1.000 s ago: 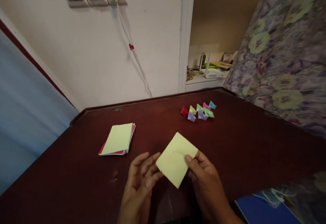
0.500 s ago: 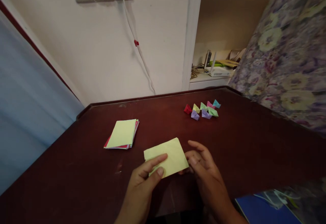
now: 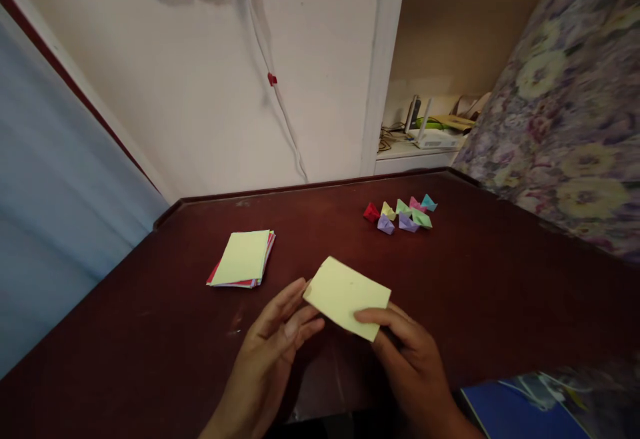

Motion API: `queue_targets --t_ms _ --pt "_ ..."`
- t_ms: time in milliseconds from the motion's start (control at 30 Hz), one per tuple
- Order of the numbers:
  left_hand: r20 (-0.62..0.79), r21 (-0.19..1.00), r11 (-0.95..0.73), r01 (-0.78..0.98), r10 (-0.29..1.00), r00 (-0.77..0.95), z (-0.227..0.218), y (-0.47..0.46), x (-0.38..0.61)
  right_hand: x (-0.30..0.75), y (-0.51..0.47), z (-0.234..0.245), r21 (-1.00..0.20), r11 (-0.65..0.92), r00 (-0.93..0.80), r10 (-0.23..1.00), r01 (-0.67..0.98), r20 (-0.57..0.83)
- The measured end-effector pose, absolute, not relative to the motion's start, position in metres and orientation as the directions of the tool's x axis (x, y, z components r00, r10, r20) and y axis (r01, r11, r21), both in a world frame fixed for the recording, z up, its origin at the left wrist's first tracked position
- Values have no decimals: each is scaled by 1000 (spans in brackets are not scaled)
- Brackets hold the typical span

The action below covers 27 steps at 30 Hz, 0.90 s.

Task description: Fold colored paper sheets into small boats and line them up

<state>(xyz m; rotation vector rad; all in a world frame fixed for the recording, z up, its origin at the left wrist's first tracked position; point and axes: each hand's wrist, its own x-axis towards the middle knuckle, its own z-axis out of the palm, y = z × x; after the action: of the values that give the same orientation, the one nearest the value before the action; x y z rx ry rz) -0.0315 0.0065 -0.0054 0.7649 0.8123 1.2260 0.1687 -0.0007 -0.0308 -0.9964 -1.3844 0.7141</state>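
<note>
A pale yellow folded paper [image 3: 345, 296] is held tilted above the near part of the dark red table. My right hand [image 3: 410, 352] grips its lower right corner, index finger on top and the thumb side underneath. My left hand [image 3: 273, 342] is beside the paper's left corner with fingers extended and slightly apart; whether a fingertip touches the paper's edge I cannot tell. On the table to the left lies a stack of coloured paper sheets [image 3: 241, 259], yellow on top. Several small folded paper boats [image 3: 407, 222] in red, yellow, green, purple, pink and blue sit at the back right.
The dark table [image 3: 165, 332] has a raised back edge against the wall. A white cable [image 3: 285, 112] hangs down the wall. A white router [image 3: 437, 138] stands in a niche, beside a floral curtain [image 3: 565, 139]. At lower right lies a blue flat item [image 3: 520, 412].
The folded paper has passed from my left hand to my right and turned, its tilt now reversed. My left hand has let go and its fingers have opened. The view has shifted slightly.
</note>
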Motion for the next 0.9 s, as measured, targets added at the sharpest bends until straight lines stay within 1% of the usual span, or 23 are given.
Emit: queue_targets --t_ms 67,167,267,333,367,400,467,567,633,700,800,900 --pt "-121 835 194 -516 978 170 -8 1 -26 166 0 -32 -876 452 184 859 171 479" --pt "-174 818 254 -516 964 199 -8 -5 -16 166 -3 -32 -832 509 179 817 220 548" --pt "-219 785 216 -581 973 67 -7 -7 -9 167 -6 -33 -797 540 198 779 271 595" --pt "-258 762 181 -622 966 -35 -7 -7 -5 168 -9 -35 -810 506 232 784 297 575" --pt "-277 754 180 -632 959 -59 -8 -8 -4 169 -10 -37 -819 486 245 792 304 560" --pt "-292 747 192 -636 955 -54 -9 -9 -3 169 -10 -38 -828 469 252 799 306 546" --pt "-302 739 242 -628 953 12 -10 -11 -1 169 -11 -40 -837 461 253 807 295 533" --pt "-254 742 281 -609 958 134 -10 -12 4 169 -12 -40 -824 506 199 807 254 557" --pt "-232 744 281 -607 960 159 -8 -10 7 169 -12 -39 -810 540 126 809 228 575" --pt "-257 742 289 -606 956 141 -6 -6 10 170 -12 -37 -798 565 43 810 210 584" --pt "-311 759 289 -583 948 64 -5 -1 12 172 -12 -37 -787 582 -43 809 205 587" --pt "-287 821 243 -516 958 -7 -9 1 11 174 -13 -38 -792 566 -61 820 227 569"
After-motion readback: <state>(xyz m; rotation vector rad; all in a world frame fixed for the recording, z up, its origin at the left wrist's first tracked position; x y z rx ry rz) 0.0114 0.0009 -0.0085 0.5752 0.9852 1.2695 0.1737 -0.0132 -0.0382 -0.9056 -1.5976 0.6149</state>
